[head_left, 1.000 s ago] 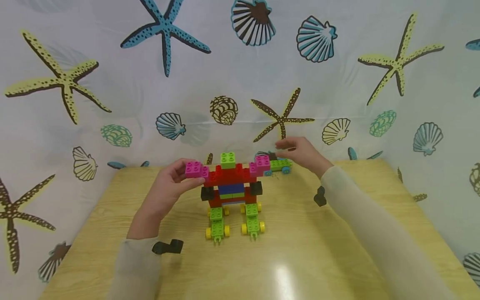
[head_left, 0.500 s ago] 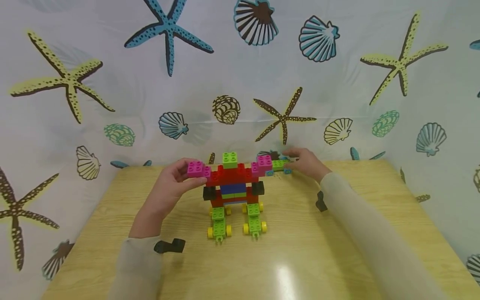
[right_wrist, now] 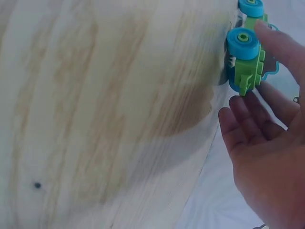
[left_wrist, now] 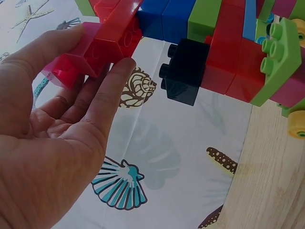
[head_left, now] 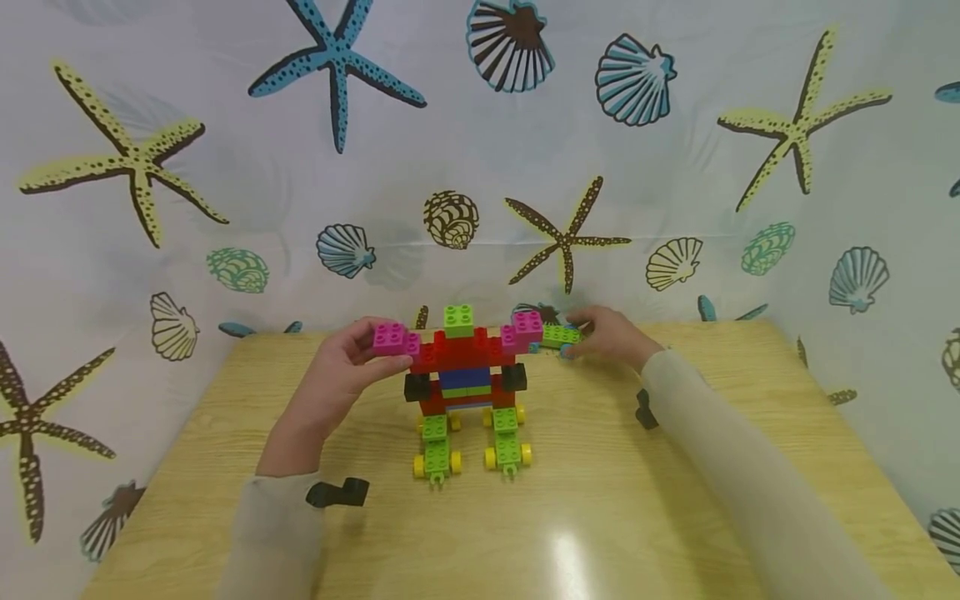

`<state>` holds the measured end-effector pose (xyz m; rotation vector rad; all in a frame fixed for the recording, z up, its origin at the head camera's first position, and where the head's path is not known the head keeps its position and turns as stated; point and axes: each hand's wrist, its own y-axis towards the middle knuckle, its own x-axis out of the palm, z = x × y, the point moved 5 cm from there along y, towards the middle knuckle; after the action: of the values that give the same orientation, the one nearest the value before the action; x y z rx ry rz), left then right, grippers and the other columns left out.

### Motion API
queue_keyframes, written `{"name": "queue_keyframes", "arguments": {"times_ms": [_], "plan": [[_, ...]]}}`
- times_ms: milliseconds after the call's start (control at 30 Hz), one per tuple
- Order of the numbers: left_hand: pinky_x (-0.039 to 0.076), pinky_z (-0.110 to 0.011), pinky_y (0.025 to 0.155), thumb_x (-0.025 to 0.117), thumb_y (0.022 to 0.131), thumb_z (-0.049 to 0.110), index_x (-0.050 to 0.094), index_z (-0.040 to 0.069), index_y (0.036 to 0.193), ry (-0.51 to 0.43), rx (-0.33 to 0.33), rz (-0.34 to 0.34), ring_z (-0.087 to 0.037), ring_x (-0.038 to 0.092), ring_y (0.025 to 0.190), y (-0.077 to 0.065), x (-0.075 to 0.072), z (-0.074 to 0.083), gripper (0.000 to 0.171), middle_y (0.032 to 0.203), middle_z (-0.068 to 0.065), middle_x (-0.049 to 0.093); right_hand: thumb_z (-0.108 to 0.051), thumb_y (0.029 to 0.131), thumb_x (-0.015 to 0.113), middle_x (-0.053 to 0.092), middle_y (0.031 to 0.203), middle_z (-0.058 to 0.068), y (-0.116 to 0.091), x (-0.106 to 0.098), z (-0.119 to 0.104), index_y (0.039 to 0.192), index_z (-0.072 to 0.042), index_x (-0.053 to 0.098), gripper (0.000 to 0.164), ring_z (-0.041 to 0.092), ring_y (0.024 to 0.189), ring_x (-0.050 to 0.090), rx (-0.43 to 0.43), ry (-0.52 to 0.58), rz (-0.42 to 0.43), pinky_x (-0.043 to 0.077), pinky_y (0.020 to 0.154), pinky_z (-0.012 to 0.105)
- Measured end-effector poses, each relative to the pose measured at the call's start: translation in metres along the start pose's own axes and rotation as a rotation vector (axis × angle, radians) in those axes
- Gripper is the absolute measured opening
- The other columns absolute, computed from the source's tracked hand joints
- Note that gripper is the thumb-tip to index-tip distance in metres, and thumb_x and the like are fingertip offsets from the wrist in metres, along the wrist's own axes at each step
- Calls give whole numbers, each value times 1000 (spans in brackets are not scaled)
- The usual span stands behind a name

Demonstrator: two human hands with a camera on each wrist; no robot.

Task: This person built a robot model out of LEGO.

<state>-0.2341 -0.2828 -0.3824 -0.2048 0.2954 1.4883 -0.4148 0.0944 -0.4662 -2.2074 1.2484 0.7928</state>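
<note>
A toy-brick figure [head_left: 463,354] stands upright on two green bases with yellow wheels. It has a red body, blue and black bricks, a lime brick on top and pink bricks at both arms. My left hand [head_left: 330,383] holds the pink arm bricks [left_wrist: 78,59] on the left, thumb on one side and fingers on the other. Behind the figure's right arm is a green wheeled base [head_left: 560,336] with blue wheels [right_wrist: 243,44]. My right hand [head_left: 611,337] has its thumb and fingers around the right end of that base.
The wooden table [head_left: 600,500] meets a pale cloth [head_left: 420,167] printed with starfish and shells just behind the green wheeled base. A black strap end [head_left: 337,493] sticks out from the left sleeve.
My right hand has come down onto the green base with blue wheels and taken its right end between thumb and fingers. My left hand keeps its hold on the figure.
</note>
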Motion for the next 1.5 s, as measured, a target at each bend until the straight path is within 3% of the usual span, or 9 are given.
{"name": "queue_keyframes", "arguments": {"times_ms": [233,500,767,1133,1500], "plan": [[59,-16,104,82,104,27,60,8,149,-9,-2,0,-28,65,139,0,0,0,53,144,-12,67,-24,96,89,59,161,26,-2,2,3,160,3,55,78,46,147,59,66,-25,8,50,126,58],[59,-17,104,82,104,27,60,9,148,-11,5,-7,-26,65,137,0,2,0,52,141,-8,69,-29,94,90,70,146,25,-5,-1,7,150,5,66,69,39,129,68,66,-116,45,56,117,54],[60,-18,104,82,104,27,61,8,147,-18,12,-6,-20,68,132,1,1,-2,51,136,-3,69,-34,92,91,72,146,25,-14,-13,6,150,2,66,72,40,130,71,44,-119,61,57,117,56],[60,-18,104,81,105,26,60,8,146,-32,14,-13,-16,69,127,1,1,0,50,132,2,70,-37,96,88,67,154,22,-30,-47,-28,158,-3,62,75,41,139,66,26,-121,74,56,119,60],[59,-17,105,79,107,25,59,7,154,-70,31,-10,-10,71,125,2,2,1,54,133,7,71,-38,99,85,64,159,20,-44,-77,-85,160,-6,60,73,40,147,61,-41,-96,72,52,122,61]]}}
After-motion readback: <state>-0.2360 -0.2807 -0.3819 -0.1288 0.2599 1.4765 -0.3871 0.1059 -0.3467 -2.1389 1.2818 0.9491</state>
